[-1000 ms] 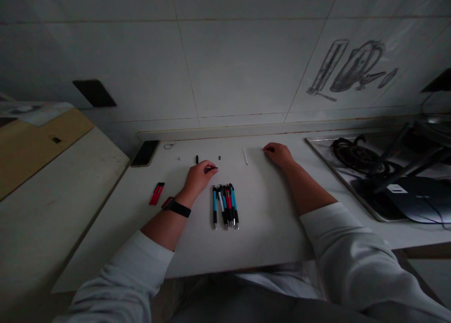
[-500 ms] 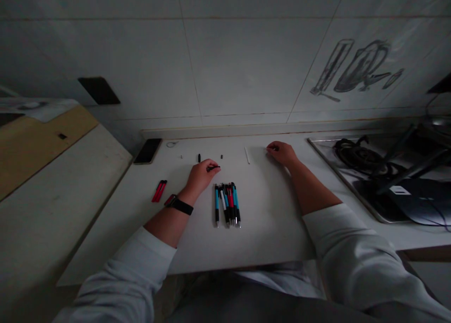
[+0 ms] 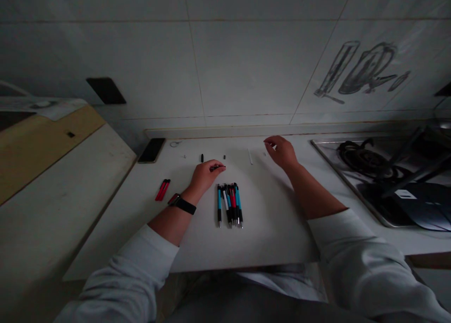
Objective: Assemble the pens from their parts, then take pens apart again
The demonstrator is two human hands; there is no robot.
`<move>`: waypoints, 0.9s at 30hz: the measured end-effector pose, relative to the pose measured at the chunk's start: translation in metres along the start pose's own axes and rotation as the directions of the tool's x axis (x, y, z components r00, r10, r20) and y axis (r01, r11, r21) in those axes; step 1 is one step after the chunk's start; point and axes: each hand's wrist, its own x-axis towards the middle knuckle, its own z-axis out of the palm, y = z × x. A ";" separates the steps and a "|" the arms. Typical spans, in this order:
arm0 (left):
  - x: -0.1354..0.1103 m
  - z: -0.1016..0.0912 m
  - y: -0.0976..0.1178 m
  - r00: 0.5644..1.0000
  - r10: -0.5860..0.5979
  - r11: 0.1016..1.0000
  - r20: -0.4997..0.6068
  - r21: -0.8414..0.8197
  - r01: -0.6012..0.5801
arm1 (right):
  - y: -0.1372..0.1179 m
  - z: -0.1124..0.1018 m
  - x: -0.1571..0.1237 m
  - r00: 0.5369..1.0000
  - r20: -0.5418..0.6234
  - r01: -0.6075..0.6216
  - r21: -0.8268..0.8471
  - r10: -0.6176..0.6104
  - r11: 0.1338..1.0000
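My left hand [image 3: 205, 176] rests on the white counter [image 3: 268, 219], its fingers pinched round a thin black pen part [image 3: 218, 167]. A black watch sits on that wrist. Just to its right lies a bundle of several pens [image 3: 229, 203], blue, red, white and black. My right hand [image 3: 282, 152] hovers slightly above the counter further back, fingers curled on something small that I cannot make out. A white pen tube [image 3: 250, 157] lies left of it. Small black pieces [image 3: 202, 158] lie behind my left hand.
Two red pen barrels [image 3: 162, 190] lie at the left. A dark phone [image 3: 151, 150] sits at the back left by the tiled wall. A gas stove [image 3: 384, 172] fills the right side. A lower wooden surface [image 3: 42, 149] stands to the left.
My right hand has lifted a little off the counter and drawn back from where it rested. My left hand stays on the black part.
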 end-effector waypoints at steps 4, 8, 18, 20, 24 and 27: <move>-0.003 0.001 0.007 0.997 0.074 0.996 0.019 -0.043 -0.073 | -0.062 0.011 -0.014 0.984 0.176 -0.001 0.225 -0.040 0.974; -0.008 0.002 0.012 0.993 0.114 0.992 0.037 -0.062 -0.111 | -0.111 0.032 -0.045 0.861 0.499 -0.131 0.409 -0.101 0.903; -0.018 0.004 0.025 0.975 0.164 0.986 0.147 -0.042 -0.160 | -0.132 0.044 -0.066 0.816 0.572 -0.347 0.607 -0.090 0.715; -0.017 0.004 0.024 0.975 0.159 0.986 0.154 -0.064 -0.151 | -0.129 0.048 -0.066 0.830 0.553 -0.350 0.618 -0.073 0.704; -0.014 0.003 0.023 0.985 0.141 0.989 0.101 -0.062 -0.135 | -0.122 0.056 -0.066 0.860 0.508 -0.410 0.633 0.047 0.657; -0.012 0.001 0.023 0.989 0.130 0.990 0.066 -0.054 -0.127 | -0.120 0.059 -0.066 0.853 0.510 -0.462 0.642 0.109 0.612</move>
